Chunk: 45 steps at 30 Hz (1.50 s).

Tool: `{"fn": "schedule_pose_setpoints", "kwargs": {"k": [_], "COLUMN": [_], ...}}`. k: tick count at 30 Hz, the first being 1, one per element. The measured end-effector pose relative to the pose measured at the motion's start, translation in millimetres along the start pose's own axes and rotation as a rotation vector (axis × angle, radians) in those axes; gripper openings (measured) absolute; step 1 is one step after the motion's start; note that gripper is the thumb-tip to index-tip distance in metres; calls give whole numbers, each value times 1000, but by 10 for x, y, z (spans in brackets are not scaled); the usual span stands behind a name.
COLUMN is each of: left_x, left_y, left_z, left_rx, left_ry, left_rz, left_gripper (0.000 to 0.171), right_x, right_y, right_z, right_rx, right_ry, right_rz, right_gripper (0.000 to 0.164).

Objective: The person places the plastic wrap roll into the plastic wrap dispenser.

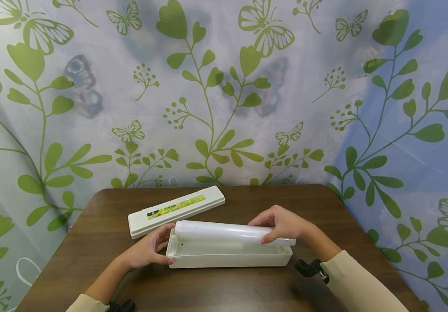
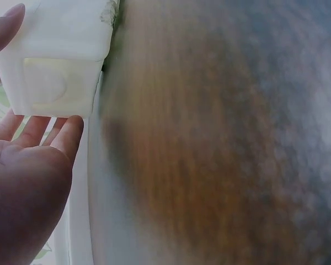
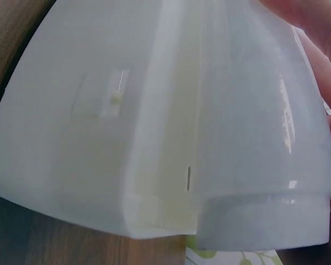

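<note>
A long white box point(image 1: 231, 260) without its lid lies across the middle of the table. My left hand point(image 1: 147, 249) grips the box's left end, thumb at the front corner and fingers behind; in the left wrist view the fingertips point(image 2: 71, 130) touch the end wall. With my right hand point(image 1: 282, 225) I grip a roll of plastic wrap point(image 1: 216, 231) near its right end, thumb in front and fingers behind. The roll lies along the back rim, above the box's hollow. In the right wrist view the roll point(image 3: 259, 138) runs beside the open box point(image 3: 60, 138).
The white lid point(image 1: 177, 210) with a yellow-green label lies at an angle behind the box, to the left. The brown wooden table point(image 1: 208, 290) ends at a leaf-patterned curtain point(image 1: 224, 108). Black wrist straps point(image 1: 309, 268) sit near the sleeves.
</note>
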<state>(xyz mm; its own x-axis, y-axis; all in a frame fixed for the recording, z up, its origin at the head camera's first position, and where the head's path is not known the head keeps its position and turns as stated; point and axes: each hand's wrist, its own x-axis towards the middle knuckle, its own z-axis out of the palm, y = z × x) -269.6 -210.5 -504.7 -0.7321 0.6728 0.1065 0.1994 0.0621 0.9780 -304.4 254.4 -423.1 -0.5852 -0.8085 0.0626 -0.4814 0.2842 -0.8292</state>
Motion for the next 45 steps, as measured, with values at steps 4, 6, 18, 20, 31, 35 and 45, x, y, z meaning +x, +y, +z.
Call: {"fn": "schedule_pose_setpoints", "kwargs": {"k": [4,6,18,20,31,35,45], "left_x": [9,11,18,17,4,-4,0], "left_y": [-10,-13,-10,-7,-28,-24,-2], "left_z": [4,6,6,7,-1,5,5], "left_rx": [-5,-9,-45,-42,-11,7,16], "left_ry": [-12,-13,-17,-16,-7,1,0], "left_rz": [10,13,13,9,32,42,33], "left_gripper": [95,95,95,94,91,90,90], "right_x": [11,17,95,107,172,191,199], "right_y": [-3,-9,-23,-33,-79,-95,-60], "right_z": [11,17,61,70,129,144,153], "right_rx": [4,6,6,5,-34,-56,-64], "right_ry": [-11,-17,-46,-49,-54,-47,-42], "right_rz": [4,2,26,31,74,78,83], "right_gripper": [45,44,42,42,43,42,42]}}
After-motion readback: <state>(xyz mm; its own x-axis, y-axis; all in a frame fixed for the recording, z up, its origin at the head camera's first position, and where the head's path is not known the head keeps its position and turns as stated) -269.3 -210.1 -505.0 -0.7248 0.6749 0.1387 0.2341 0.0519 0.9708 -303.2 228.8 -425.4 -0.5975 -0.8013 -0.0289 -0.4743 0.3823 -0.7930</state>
